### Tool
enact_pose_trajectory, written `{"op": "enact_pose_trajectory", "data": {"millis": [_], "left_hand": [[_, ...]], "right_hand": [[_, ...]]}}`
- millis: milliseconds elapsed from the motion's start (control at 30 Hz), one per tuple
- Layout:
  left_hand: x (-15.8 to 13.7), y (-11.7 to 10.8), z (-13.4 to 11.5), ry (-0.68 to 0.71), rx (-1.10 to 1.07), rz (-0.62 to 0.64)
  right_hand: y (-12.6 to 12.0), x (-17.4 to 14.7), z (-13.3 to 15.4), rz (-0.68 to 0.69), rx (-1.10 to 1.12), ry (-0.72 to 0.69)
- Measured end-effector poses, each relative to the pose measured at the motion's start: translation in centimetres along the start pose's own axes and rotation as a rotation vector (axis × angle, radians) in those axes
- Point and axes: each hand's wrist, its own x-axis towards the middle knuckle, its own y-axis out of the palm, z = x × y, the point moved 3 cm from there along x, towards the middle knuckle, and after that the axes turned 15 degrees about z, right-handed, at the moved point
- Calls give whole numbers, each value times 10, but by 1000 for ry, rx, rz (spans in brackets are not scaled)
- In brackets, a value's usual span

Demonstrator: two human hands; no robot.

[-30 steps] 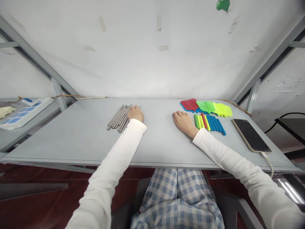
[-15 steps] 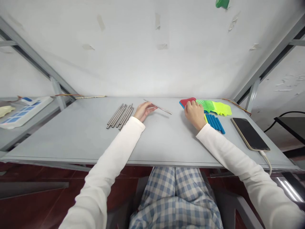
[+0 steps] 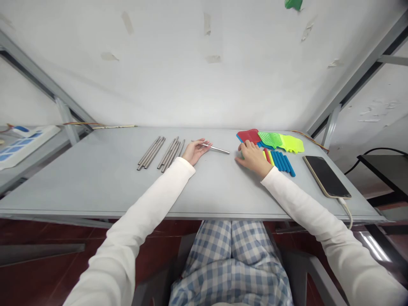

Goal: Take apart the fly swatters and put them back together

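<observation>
My left hand [image 3: 195, 151] is closed on a thin metal tube [image 3: 219, 150], which sticks out to the right above the table. Left of that hand lie two groups of metal tubes, one farther left [image 3: 151, 153] and one near my wrist [image 3: 170, 155]. My right hand [image 3: 252, 158] reaches down over a row of short coloured tubes, its thumb and fingers apart. A bit of green shows beneath its fingers. Beside it are yellow, red [image 3: 268, 156] and several blue tubes [image 3: 283, 162]. Behind lie flat mesh-textured pieces in red [image 3: 249, 136], green [image 3: 270, 140] and yellow-green [image 3: 292, 144].
A phone [image 3: 327, 176] with a charging cable [image 3: 347, 211] lies at the right of the grey table [image 3: 95, 182]. A white power strip [image 3: 27, 144] rests on the surface at far left. The white wall [image 3: 178, 93] rises behind the table.
My right hand has moved from the red piece toward me, onto the coloured tubes, and its fingers have spread. My left hand still holds the metal tube. The camera view has shifted slightly.
</observation>
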Motion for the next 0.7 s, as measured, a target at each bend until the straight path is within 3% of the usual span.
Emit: {"op": "enact_pose_trajectory", "data": {"millis": [167,333,467,700], "left_hand": [[-1,4,-1,-7,30,35],[-4,13,1,68,201,63],[-6,17,4,88,256,76],[-5,14,2,153,160,34]], "right_hand": [[2,-3,-3,19,-20,53],[10,5,-11,92,33,-70],[15,12,-21,51,30,-71],[19,16,-26,-27,87,-85]]}}
